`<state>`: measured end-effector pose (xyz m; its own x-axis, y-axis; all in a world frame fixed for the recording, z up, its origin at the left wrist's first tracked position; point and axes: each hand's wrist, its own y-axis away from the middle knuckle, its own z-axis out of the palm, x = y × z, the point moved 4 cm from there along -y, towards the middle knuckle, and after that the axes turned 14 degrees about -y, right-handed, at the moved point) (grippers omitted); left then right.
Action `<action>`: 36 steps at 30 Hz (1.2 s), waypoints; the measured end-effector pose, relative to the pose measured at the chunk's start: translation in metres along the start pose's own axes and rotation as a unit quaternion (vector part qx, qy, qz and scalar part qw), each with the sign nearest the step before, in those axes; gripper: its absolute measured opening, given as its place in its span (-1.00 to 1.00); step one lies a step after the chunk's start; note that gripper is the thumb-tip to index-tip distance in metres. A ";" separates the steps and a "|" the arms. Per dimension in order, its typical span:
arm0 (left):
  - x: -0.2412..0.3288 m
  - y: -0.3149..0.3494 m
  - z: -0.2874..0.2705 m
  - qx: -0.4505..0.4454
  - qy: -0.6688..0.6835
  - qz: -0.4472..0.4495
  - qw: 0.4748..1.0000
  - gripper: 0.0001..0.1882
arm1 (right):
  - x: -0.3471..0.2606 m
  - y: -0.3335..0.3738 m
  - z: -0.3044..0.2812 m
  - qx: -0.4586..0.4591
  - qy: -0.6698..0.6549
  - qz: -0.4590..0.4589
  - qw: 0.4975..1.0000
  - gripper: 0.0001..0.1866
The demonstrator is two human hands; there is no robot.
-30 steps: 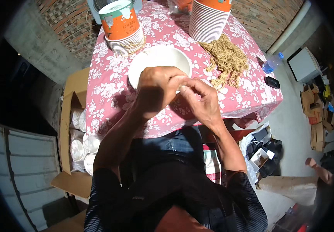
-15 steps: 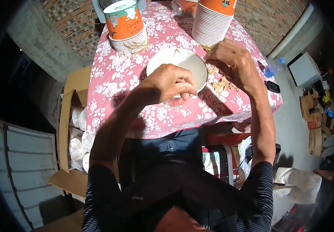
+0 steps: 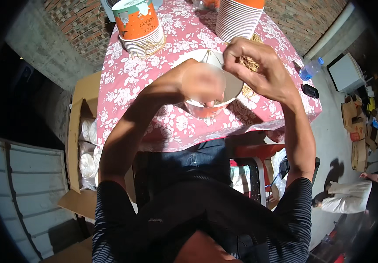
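A round paper bucket (image 3: 202,111), white inside and orange outside, stands on the table in front of me. My left hand (image 3: 197,83) is over its near left side, and a smear hides those fingers. By the far right rim, my right hand (image 3: 259,68) is bent with thumb and fingertips closed together. What they grip, if anything, is too small to name. A short tan cord (image 3: 207,55) shows at the bucket's far inner wall. Loose tan cords (image 3: 249,64) lie in a heap beyond and under my right hand.
Stacked paper buckets stand at the back right (image 3: 240,21) and back left (image 3: 141,41), the left ones with cords around them. A plastic bottle (image 3: 311,69) and a black object (image 3: 310,90) are at the right edge. A cardboard box (image 3: 77,131) holds wrapped white rolls on the left.
My left hand has moved up over the bucket. My right fingertips have come in to the bucket's far right rim. A person at the far right has shifted.
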<state>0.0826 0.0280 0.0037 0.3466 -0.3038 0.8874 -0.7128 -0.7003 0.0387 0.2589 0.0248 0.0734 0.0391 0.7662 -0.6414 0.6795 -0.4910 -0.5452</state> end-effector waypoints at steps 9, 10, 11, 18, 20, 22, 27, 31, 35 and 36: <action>-0.014 -0.002 -0.004 0.043 0.034 0.005 0.998 -0.73 | 0.005 0.039 0.019 0.020 0.099 0.080 0.992 -0.78; -0.015 -0.003 -0.004 0.044 0.022 0.009 0.999 -0.72 | 0.002 0.040 0.024 0.039 0.105 0.091 0.990 -0.71; -0.012 -0.005 -0.004 0.046 0.017 0.010 0.999 -0.72 | 0.005 0.041 0.027 0.057 0.119 0.067 0.989 -0.58; -0.013 -0.006 -0.001 0.050 0.002 -0.013 0.999 -0.74 | 0.011 0.051 0.020 0.172 0.023 0.130 0.976 -0.84; -0.014 -0.007 -0.004 0.034 -0.040 -0.008 0.999 -0.75 | 0.014 0.054 0.016 0.144 0.005 0.063 0.988 -0.86; -0.017 -0.005 -0.005 0.028 -0.032 -0.012 0.999 -0.75 | 0.012 0.056 0.017 0.122 -0.030 0.070 0.990 -0.81; -0.015 -0.011 0.000 0.018 -0.031 -0.012 0.999 -0.74 | 0.005 0.052 0.028 0.101 0.125 0.093 0.983 -0.68; -0.019 -0.013 0.002 0.052 -0.041 -0.005 0.998 -0.71 | 0.012 0.054 0.030 0.146 0.104 0.111 0.978 -0.74; -0.018 -0.013 0.002 0.064 -0.039 -0.025 0.997 -0.71 | 0.015 0.056 0.035 0.156 0.074 0.149 0.974 -0.75; -0.018 -0.013 0.002 0.064 -0.038 -0.026 0.997 -0.71 | 0.015 0.057 0.035 0.158 0.073 0.152 0.973 -0.76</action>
<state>0.0866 0.0409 -0.0141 0.4299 -0.3092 0.8483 -0.6106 -0.7917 0.0209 0.2725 -0.0063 0.0137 0.3228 0.6058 -0.7272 0.3622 -0.7889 -0.4964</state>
